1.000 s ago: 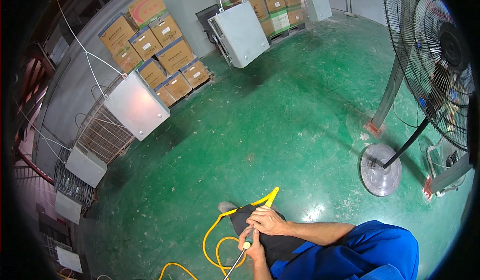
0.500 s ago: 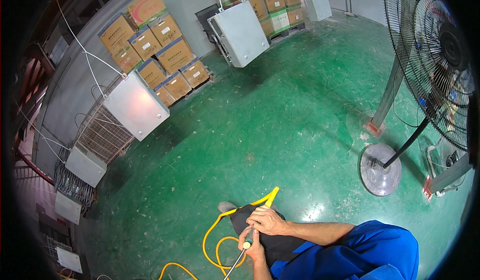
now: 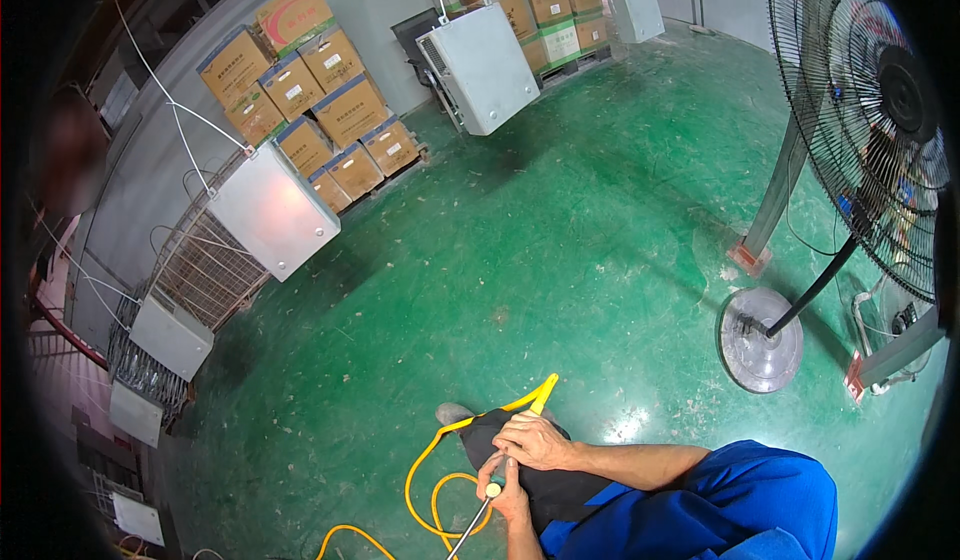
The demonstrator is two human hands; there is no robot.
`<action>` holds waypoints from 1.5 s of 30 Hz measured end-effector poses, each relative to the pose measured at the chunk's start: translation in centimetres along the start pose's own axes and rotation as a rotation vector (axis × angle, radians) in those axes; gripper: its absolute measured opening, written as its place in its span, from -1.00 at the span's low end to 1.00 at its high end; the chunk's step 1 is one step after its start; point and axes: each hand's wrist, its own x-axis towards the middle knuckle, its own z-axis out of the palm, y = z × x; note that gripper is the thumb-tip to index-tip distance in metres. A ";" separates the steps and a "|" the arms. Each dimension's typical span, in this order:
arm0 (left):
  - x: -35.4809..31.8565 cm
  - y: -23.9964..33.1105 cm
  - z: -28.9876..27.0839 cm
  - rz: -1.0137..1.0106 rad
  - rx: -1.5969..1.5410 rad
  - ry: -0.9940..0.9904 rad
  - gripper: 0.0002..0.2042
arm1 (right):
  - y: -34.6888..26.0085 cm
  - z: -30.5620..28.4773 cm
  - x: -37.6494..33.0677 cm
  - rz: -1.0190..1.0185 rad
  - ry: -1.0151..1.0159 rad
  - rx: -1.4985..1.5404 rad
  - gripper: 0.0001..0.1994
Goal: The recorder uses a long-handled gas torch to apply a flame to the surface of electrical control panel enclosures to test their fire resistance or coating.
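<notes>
Low in the head view my two hands meet over my dark-clad lap. My left hand (image 3: 513, 505) is closed, with its thumb beside the pale yellow round end (image 3: 493, 491) of a thin metal rod (image 3: 470, 530). The rod slants down to the lower edge. My right hand (image 3: 538, 442) comes in from the right and lies just beyond the left, fingers curled and touching it. What sits between the palms is hidden. Past the right knuckles a yellow tube-like piece (image 3: 544, 396) sticks out, joined to a yellow hose (image 3: 412, 475) that loops left.
A standing fan (image 3: 762, 340) with a round base is at the right, near metal posts (image 3: 785, 190). Grey boxes (image 3: 275, 215) hang on white cords at the left and back. Cardboard cartons (image 3: 350, 107) are stacked by the wall. The floor (image 3: 480, 270) is green.
Both hands and the rod look unmoved. At the far left edge a blurred, dark reddish patch now shows that was not there before.
</notes>
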 end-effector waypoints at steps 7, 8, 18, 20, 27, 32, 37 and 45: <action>0.0 -0.6 -0.2 -0.010 -0.010 -0.004 -0.79 | 0.0 0.2 0.0 0.003 0.027 0.035 -0.85; -0.1 -0.6 -0.2 -0.015 -0.009 -0.004 -0.80 | 0.0 0.3 0.0 0.002 0.028 0.038 -0.85; 0.0 0.2 -0.1 -0.011 0.037 -0.002 -0.80 | -0.1 0.2 0.1 -0.013 0.048 0.042 -0.86; 0.1 0.3 0.0 0.001 0.040 -0.002 -0.80 | -0.1 0.2 0.1 -0.013 0.051 0.041 -0.86; 0.0 -0.1 0.0 -0.037 -0.037 0.002 -0.81 | -0.2 0.2 0.1 -0.006 0.048 0.040 -0.85; -0.1 -0.2 -0.1 -0.063 -0.039 0.002 -0.80 | 0.0 0.2 0.0 0.001 0.029 0.034 -0.84; -0.1 -0.2 -0.1 -0.016 -0.002 0.007 -0.79 | 0.2 0.1 -0.2 -0.006 -0.005 0.006 -0.82; 0.0 0.0 0.0 -0.029 -0.021 -0.005 -0.80 | -0.2 0.0 0.0 -0.013 0.044 0.031 -0.86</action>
